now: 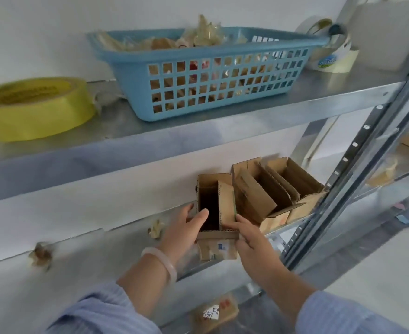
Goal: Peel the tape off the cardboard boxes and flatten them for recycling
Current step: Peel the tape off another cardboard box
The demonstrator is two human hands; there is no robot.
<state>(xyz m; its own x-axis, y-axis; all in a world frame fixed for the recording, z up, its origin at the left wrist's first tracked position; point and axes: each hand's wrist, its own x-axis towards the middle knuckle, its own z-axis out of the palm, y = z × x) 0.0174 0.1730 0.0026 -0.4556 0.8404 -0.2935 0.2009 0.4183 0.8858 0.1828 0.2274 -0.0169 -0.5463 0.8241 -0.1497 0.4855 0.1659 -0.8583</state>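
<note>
A small open cardboard box [225, 203] stands on the lower metal shelf [102, 239], its top flaps up and its inside dark. My left hand [183, 231] grips its left side, thumb hooked over the rim into the opening. My right hand [249, 239] holds its front right corner, fingers on the flap. Two more open cardboard boxes [278, 189] lean together just to the right on the same shelf. A white label shows on the held box's front face.
On the upper shelf [198, 121] sit a blue plastic basket [210, 75] full of crumpled tape, a yellow tape roll [34, 107] at left and white tape rolls [328, 49] at right. Tape wads [40, 255] lie on the lower shelf. A slanted metal upright [357, 165] stands right.
</note>
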